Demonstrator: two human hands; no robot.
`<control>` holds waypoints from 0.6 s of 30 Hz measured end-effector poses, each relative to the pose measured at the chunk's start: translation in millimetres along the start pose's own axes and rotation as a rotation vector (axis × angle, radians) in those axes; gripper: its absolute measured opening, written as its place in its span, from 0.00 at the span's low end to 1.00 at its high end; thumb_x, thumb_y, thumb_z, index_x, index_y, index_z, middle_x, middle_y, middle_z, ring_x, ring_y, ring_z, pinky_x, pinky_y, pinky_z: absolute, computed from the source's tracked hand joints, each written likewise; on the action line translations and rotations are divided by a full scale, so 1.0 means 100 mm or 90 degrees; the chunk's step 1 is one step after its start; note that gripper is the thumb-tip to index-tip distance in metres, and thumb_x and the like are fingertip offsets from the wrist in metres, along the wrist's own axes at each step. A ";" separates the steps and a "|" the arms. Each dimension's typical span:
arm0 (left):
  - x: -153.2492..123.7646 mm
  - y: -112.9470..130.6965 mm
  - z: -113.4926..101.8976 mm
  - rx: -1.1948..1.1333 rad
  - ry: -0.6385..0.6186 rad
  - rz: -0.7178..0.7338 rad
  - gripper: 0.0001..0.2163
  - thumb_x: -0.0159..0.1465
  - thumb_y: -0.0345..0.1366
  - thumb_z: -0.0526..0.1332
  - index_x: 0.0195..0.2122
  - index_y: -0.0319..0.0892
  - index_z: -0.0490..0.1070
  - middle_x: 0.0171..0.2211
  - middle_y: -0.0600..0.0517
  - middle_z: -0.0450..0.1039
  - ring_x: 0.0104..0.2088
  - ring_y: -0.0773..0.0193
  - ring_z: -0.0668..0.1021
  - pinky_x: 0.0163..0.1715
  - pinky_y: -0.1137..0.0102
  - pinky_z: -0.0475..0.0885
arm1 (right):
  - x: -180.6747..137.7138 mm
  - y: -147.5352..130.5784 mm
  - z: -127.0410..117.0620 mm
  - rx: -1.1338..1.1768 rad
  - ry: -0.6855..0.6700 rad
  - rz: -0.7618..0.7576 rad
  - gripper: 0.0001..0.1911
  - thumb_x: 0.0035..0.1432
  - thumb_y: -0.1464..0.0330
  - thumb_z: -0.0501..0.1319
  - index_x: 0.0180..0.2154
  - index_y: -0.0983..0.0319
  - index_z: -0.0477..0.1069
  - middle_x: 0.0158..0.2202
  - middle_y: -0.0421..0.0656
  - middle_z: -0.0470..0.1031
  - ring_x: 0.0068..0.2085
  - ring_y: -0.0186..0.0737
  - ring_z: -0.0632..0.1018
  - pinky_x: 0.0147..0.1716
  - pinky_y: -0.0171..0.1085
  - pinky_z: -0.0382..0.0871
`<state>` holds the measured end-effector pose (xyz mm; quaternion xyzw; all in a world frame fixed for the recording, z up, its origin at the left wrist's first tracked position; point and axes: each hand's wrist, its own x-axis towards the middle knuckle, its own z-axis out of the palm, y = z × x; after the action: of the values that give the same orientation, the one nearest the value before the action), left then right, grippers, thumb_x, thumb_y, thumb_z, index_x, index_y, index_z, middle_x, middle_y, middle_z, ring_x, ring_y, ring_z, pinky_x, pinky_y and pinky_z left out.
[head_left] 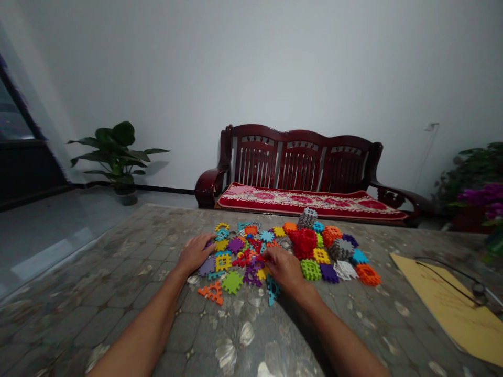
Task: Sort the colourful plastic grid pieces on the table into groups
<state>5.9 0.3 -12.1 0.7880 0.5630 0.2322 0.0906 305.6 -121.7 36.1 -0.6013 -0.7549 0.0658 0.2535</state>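
Note:
Many flat, notched plastic building pieces lie in a loose spread on the table. My left hand (196,251) rests at the left edge of the spread, fingers stretched out over a purple piece, next to a yellow window-shaped piece (223,262). My right hand (286,266) is at the spread's right side, fingers curled down among red and purple pieces; what they pinch, if anything, is hidden. Nearer me lie a green piece (232,282), an orange triangular piece (211,292) and a teal triangular piece (272,289).
Right of my right hand stand stacked pieces: a red stack (303,243), grey stack (341,250) and orange stack (368,274). A yellow board (444,298) with a dark cord lies further right on the patterned table (129,283). Behind is a wooden bench (298,159).

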 end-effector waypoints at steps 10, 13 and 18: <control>0.02 -0.04 0.02 0.005 0.010 0.010 0.19 0.65 0.44 0.52 0.54 0.47 0.72 0.56 0.49 0.74 0.57 0.54 0.73 0.59 0.57 0.63 | -0.37 0.27 -0.11 0.035 0.078 -0.106 0.06 0.57 0.75 0.60 0.35 0.58 0.73 0.33 0.40 0.77 0.36 0.37 0.76 0.35 0.32 0.64; 0.03 -0.04 0.01 0.007 0.013 0.003 0.19 0.64 0.44 0.52 0.53 0.47 0.73 0.56 0.49 0.74 0.56 0.52 0.74 0.58 0.57 0.64 | -0.50 0.36 -0.21 0.030 0.116 -0.125 0.08 0.58 0.76 0.58 0.34 0.59 0.72 0.32 0.41 0.76 0.34 0.37 0.75 0.34 0.33 0.64; 0.04 -0.02 0.00 0.015 0.006 -0.004 0.20 0.64 0.44 0.52 0.53 0.46 0.73 0.55 0.48 0.75 0.56 0.52 0.74 0.58 0.57 0.64 | -0.68 0.58 -0.39 0.056 0.158 -0.107 0.10 0.59 0.77 0.55 0.36 0.59 0.71 0.35 0.42 0.76 0.38 0.39 0.76 0.38 0.34 0.67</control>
<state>5.3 4.4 -11.4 0.7863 0.5684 0.2288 0.0794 383.9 -177.9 25.9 -0.5279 -0.7617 0.0022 0.3756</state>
